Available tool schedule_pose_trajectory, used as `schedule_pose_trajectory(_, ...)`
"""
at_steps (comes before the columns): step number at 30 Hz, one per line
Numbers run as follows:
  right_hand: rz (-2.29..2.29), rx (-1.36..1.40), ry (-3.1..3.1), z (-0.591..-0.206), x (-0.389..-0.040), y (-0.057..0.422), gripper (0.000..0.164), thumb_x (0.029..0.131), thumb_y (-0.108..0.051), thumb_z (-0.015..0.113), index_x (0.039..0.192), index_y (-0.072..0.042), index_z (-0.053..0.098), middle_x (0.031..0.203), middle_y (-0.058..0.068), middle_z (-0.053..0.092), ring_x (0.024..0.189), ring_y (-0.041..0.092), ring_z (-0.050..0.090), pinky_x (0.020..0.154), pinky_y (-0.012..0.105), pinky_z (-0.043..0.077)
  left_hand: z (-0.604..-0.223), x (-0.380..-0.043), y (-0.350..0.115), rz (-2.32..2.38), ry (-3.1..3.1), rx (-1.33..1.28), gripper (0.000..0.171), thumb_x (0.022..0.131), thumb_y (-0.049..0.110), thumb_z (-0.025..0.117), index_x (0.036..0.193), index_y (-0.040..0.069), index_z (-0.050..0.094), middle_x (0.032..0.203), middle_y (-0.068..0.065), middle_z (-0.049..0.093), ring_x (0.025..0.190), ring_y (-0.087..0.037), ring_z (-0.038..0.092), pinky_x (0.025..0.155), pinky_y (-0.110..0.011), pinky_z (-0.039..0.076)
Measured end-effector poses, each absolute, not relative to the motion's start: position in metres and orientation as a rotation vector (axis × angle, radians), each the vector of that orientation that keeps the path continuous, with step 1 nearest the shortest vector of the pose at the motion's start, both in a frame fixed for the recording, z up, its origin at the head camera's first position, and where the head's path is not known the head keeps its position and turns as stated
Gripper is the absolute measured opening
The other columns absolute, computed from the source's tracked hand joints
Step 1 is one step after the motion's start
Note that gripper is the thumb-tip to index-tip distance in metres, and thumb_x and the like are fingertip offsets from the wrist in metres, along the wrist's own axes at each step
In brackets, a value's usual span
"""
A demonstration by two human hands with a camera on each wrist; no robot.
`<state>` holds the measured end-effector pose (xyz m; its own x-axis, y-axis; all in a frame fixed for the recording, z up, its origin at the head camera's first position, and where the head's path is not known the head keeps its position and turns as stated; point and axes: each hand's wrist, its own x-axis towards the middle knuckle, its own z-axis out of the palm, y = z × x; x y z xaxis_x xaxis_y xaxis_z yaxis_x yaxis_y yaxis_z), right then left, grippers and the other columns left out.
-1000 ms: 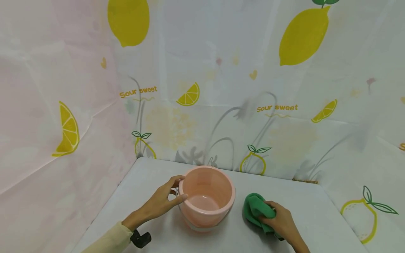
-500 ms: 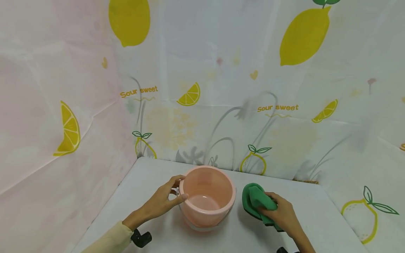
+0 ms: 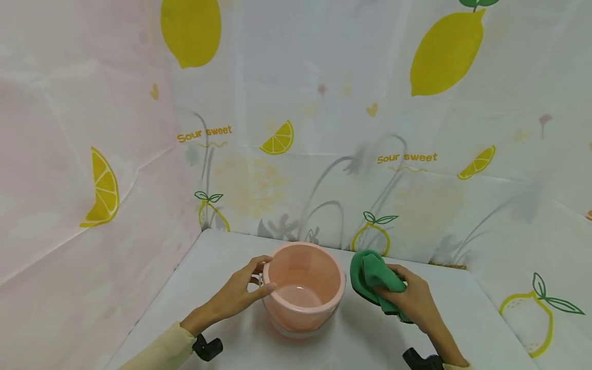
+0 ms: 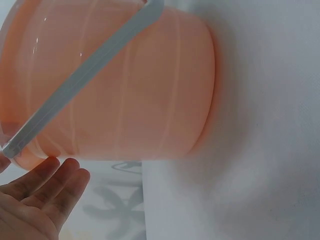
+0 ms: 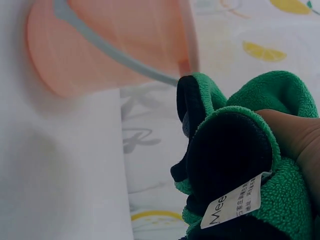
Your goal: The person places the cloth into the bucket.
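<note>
A pink bucket with a grey handle stands upright on the white table. My left hand holds the bucket's left side, its thumb on the rim and its fingers round the outer wall. To the right of the bucket, my right hand grips a bunched green terry cloth, raised above the table. In the right wrist view the cloth shows a black underside and a white printed label. Part of the right hand is hidden behind its folds.
The white table ends at a wall sheet printed with lemons, close behind the bucket. A black wrist device sits on the left wrist, and another black device on the right.
My right hand has lifted the green cloth off the table, upward and slightly left, to about the height of the bucket's rim. The left hand and bucket stay put.
</note>
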<state>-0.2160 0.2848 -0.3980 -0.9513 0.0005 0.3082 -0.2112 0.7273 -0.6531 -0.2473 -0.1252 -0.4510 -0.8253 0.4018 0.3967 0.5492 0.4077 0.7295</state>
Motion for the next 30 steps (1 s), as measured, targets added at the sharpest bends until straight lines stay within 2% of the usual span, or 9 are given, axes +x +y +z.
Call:
schedule_pose_trajectory(11,1.053,0.239,-2.622,-0.377,-0.218,0.270,0.055,0.073,-0.045,0.080,0.121,-0.024,0.062,0.108,0.000,0.066,0.089,0.019,0.061,0.070,0.035,0.050,-0.450,-0.246,-0.124,-1.419,-2.511,-0.823,0.061,0.090,0.040,0.064,0.142,0.027,0.036,0.126,-0.002,0.057,0.111,-0.012,0.056,0.089,-0.039,0.050)
schedule_pose_trajectory(20,1.087,0.365,-2.569,-0.365,-0.220,0.254,0.054,0.074,-0.042,0.081,0.122,-0.026,0.062,0.104,-0.004,0.065,0.088,0.014,0.062,0.071,0.034,0.052,-0.433,-0.231,-0.118,-1.502,-2.487,-0.810,0.061,0.090,0.029,0.066,0.142,0.014,0.038,0.125,-0.013,0.057,0.112,-0.032,0.056,0.091,-0.047,0.048)
schedule_pose_trajectory(30,1.109,0.530,-2.510,-0.357,-0.227,0.231,0.053,0.074,-0.037,0.082,0.122,-0.025,0.062,0.105,-0.005,0.066,0.091,0.012,0.062,0.075,0.036,0.052,-0.450,-0.246,-0.124,-1.438,-2.517,-0.813,0.060,0.090,0.042,0.064,0.141,0.030,0.037,0.126,0.000,0.058,0.110,-0.012,0.057,0.089,-0.034,0.050)
